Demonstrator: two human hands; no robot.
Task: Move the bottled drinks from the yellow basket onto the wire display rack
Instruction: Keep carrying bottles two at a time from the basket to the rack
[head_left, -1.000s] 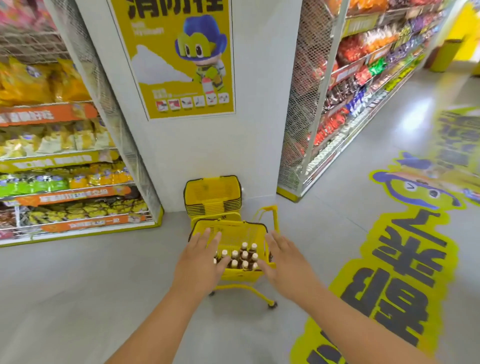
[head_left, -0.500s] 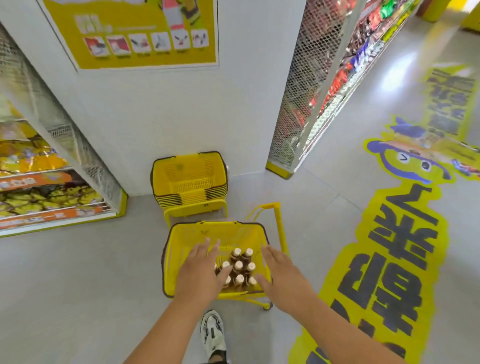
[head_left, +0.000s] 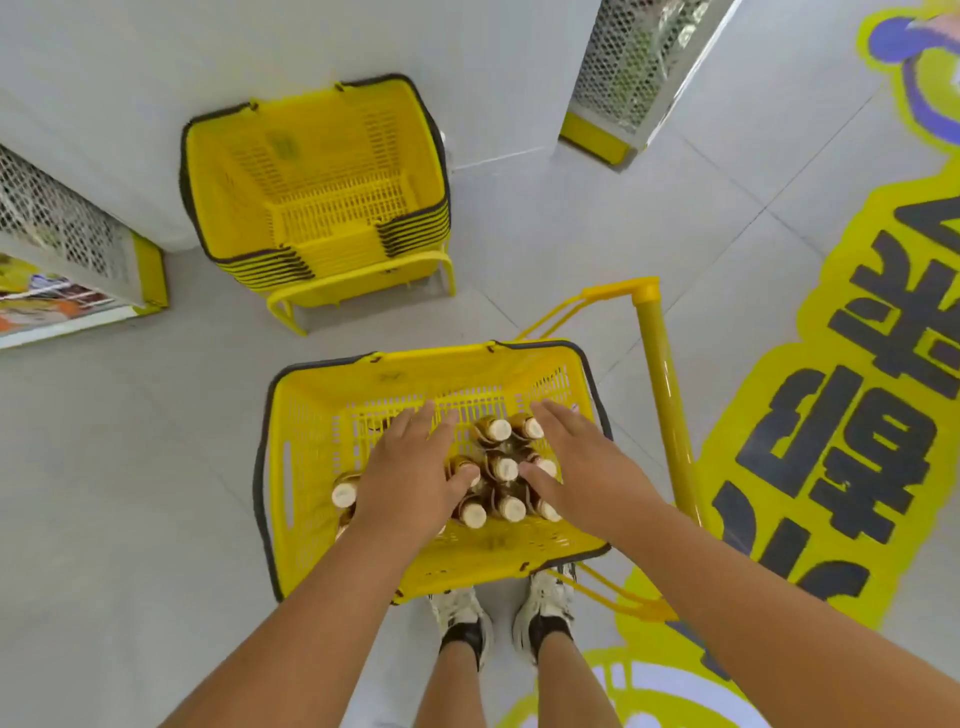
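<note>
You have closed in since a second ago, so your left hand (head_left: 410, 478) and right hand (head_left: 582, 467) now hover spread and empty just over the bottled drinks (head_left: 501, 470) standing between them in the yellow basket (head_left: 311, 447), ready to grasp.

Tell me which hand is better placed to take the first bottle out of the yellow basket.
Probably the right hand. Its thumb already lies among the exposed white caps of the bottles in the yellow basket. The left hand covers several caps with its palm and would first need to shift.
</note>
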